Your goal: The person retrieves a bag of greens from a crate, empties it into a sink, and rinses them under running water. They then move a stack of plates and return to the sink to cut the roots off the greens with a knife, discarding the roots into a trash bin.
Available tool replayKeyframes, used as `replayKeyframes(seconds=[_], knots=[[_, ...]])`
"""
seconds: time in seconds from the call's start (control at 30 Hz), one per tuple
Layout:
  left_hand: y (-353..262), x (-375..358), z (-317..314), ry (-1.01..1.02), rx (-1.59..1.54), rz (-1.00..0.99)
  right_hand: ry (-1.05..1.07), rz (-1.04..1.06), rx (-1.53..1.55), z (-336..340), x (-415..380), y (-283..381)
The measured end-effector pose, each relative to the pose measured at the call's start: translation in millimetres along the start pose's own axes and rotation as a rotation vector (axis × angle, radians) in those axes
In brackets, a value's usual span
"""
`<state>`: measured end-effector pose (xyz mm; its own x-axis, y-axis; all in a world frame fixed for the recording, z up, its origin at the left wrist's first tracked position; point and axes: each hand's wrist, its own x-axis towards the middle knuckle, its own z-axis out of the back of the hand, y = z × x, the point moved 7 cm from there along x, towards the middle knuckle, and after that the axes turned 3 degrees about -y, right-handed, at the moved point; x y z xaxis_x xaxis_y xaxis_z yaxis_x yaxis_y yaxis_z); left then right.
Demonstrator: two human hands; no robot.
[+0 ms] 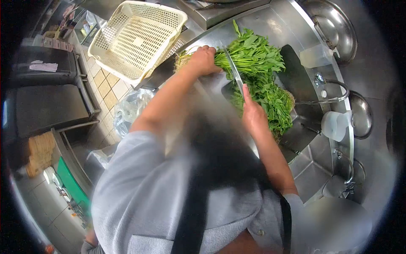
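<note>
My left hand [204,61] presses down around the stem end of a bunch of leafy greens [256,51], with pale, stringy roots [182,61] sticking out on its far left side. In my right hand [255,115] is a kitchen knife [234,68], index finger stretched along its spine. The blade lies across the stems, just right of my left fingers. A second heap of greens [270,101] sits nearer my right hand, its brownish roots facing the tap.
An off-white plastic basket [138,41] stands at upper left. Along the right are a running tap [338,91], a clear plastic jug [335,125], a sink basin [311,163] and a metal lid [336,29]. A plastic bag [132,108] hangs at left.
</note>
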<state>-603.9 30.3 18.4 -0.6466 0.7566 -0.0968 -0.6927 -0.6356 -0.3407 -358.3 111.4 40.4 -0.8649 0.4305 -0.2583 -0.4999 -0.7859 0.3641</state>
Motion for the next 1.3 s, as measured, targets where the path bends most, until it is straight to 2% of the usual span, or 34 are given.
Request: replayKeyframes(seconds=[0.13,0.2,0.23,0.3,0.5,0.53,0.6,0.73,0.8,0.83,0.93,1.0,1.13,1.3], knots=[[-7,-4,17,-0.005,0.031,0.03,0.017,-0.007,-0.015,-4,1,1],[-13,-14,17,0.055,0.258,0.023,-0.012,0.007,0.007,-5,-1,-1],[-7,-13,11,0.054,0.262,0.026,-0.042,0.019,0.03,-4,-2,-1],[11,-15,-11,0.18,0.259,0.08,-0.029,0.021,0.041,-3,-2,-2],[23,-12,-16,0.223,0.167,0.098,-0.017,0.047,0.049,-4,2,-6],[14,-13,-3,0.223,0.168,0.098,-0.024,0.065,0.06,-4,4,-6],[-10,-6,32,0.041,0.141,0.114,0.006,0.059,0.045,-5,6,-5],[-66,31,27,-0.044,0.283,0.066,0.05,0.051,0.028,-8,5,-5],[-95,47,5,0.18,0.347,-0.021,0.007,0.082,0.01,-8,6,-5],[-103,51,-4,0.18,0.345,-0.018,-0.038,0.11,-0.007,-6,6,-4],[-112,55,-21,0.133,0.363,0.049,0.009,0.1,-0.016,-10,6,-4],[-109,60,-35,0.209,0.296,0.145,0.022,0.096,-0.031,-9,5,-1],[-112,65,-50,0.242,0.314,0.164,0.097,0.035,-0.067,-6,14,11],[-112,63,-49,0.259,0.254,0.136,0.076,0.032,-0.097,-30,42,7]])
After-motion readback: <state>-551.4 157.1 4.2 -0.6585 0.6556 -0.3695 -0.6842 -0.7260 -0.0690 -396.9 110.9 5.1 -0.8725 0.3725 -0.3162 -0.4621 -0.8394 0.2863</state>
